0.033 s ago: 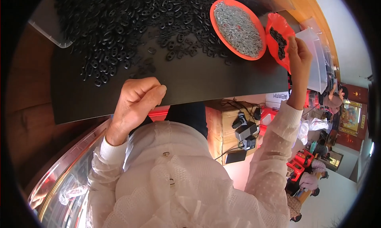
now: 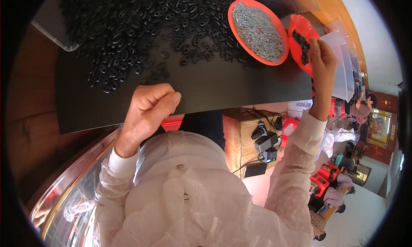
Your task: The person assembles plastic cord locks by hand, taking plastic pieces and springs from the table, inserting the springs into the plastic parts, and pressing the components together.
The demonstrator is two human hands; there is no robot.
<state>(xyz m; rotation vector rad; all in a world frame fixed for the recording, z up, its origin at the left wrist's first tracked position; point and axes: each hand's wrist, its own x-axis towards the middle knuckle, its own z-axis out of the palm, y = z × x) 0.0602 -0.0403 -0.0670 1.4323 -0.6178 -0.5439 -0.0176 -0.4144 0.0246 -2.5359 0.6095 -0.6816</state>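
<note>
My left hand (image 2: 148, 109) is closed in a fist, thumb pressed over the fingers, above the front edge of a black tabletop (image 2: 214, 83). What it holds, if anything, is hidden. At the right, my right hand (image 2: 322, 62) has its fingertips pinched together over the near right side of a red scalloped dish (image 2: 301, 23) of small dark pieces (image 2: 301, 45); what is between them cannot be made out. Beside that dish stands a round red plate (image 2: 231, 21) heaped with small silvery metal pieces (image 2: 259, 34). Black oval plastic parts with holes (image 2: 116, 53) lie piled at the far left.
A translucent plastic bin (image 2: 340, 68) stands right of the red dish. Another clear container's edge (image 2: 56, 38) shows at the far left. Below the table, a cardboard box (image 2: 234, 139) bears black power adapters (image 2: 266, 141) and cables. Other people (image 2: 334, 197) sit in the background.
My right hand has shifted very slightly left at the red dish. The left fist and the parts on the table look the same.
</note>
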